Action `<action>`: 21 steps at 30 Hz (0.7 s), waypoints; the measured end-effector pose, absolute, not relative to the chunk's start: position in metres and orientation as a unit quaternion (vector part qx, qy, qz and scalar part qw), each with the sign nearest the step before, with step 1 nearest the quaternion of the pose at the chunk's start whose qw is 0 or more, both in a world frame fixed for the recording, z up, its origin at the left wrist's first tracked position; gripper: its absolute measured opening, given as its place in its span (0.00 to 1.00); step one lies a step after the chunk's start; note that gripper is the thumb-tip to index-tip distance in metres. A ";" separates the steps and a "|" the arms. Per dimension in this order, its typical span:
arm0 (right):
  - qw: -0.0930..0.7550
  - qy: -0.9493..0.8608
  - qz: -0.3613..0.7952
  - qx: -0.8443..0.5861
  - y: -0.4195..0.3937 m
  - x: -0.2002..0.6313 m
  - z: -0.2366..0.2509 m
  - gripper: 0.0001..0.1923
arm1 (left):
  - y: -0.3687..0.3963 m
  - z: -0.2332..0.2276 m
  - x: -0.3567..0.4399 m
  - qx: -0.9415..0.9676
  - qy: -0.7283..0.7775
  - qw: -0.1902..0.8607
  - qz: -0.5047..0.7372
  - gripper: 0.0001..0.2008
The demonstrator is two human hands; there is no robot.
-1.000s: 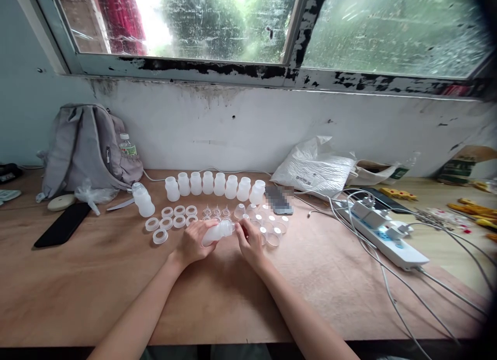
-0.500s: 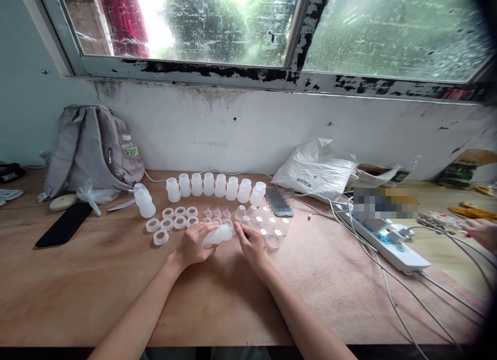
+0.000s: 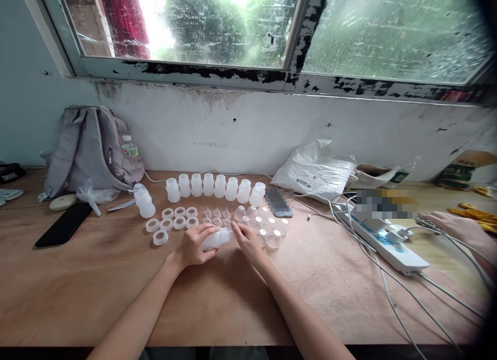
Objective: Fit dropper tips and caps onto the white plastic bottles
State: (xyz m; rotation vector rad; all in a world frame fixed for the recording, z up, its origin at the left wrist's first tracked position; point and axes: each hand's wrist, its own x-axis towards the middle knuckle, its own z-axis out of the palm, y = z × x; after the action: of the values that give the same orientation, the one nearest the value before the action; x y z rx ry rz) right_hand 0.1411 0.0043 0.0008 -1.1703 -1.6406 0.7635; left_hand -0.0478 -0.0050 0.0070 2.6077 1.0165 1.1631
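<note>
A small translucent white plastic bottle (image 3: 216,239) is held sideways in the left hand (image 3: 191,246), grip clenched around it, near the brown wooden tabletop's (image 3: 97,277) middle; its mouth is being fitted by the right hand (image 3: 245,242), fingertips pinched there.

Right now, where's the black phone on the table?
In the head view the black phone lies flat at the table's left side, just in front of the grey backpack, left of the white rings.

left hand (image 3: 193,244) curled, right hand (image 3: 247,242) pinching
</note>
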 end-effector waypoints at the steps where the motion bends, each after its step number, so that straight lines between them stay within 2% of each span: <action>1: 0.477 -0.662 0.321 -0.481 0.003 0.141 0.003 0.21 | -0.005 0.007 -0.048 0.856 0.339 0.068 0.384 0.23; 4: 0.494 -0.634 0.390 -0.449 -0.002 0.142 0.013 0.13 | -0.006 0.011 -0.049 0.836 0.356 0.125 0.399 0.23; 7: 0.470 -0.629 0.500 -0.365 -0.007 0.142 0.020 0.19 | -0.007 0.017 -0.048 0.812 0.377 0.194 0.400 0.21; 9: 0.454 -0.627 0.534 -0.340 -0.007 0.141 0.020 0.19 | -0.009 0.018 -0.047 0.802 0.389 0.226 0.394 0.20; 14: 0.464 -0.610 0.475 -0.432 -0.004 0.139 0.014 0.15 | -0.009 0.015 -0.042 0.800 0.382 0.226 0.404 0.21; 18: 0.471 -0.631 0.491 -0.375 -0.007 0.138 0.019 0.17 | -0.009 0.011 -0.040 0.793 0.391 0.228 0.409 0.21; 21: 0.465 -0.617 0.471 -0.425 -0.009 0.137 0.019 0.15 | -0.011 0.010 -0.037 0.798 0.378 0.215 0.417 0.21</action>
State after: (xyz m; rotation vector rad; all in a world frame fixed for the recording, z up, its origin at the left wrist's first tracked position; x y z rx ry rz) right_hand 0.1370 -0.0088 0.0193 -1.0437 -1.5157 1.1579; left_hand -0.0375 -0.0107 0.0097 2.2138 1.0479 1.1576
